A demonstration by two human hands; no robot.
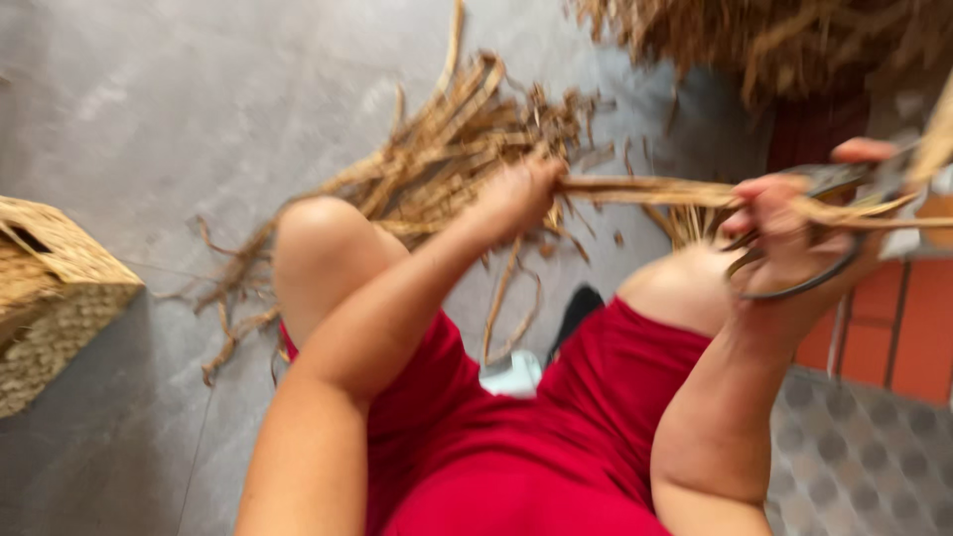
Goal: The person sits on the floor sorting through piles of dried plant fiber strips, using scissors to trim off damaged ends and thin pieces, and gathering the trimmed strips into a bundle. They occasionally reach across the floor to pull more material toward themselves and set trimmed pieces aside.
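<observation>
Left hand (516,199) clenched on a dried leaf strip (645,189), pulling it taut across to the right hand (794,233), whose fingers grip scissors (814,238) at the strip. Step appears to be trimming; a clean cut likely needs tension kept. Loose strips (437,149) lie on the floor (149,119).

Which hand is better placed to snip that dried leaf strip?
Probably the right hand: it holds the scissors against the dried strip. The left hand grips the strip's other end, holding it taut.
</observation>
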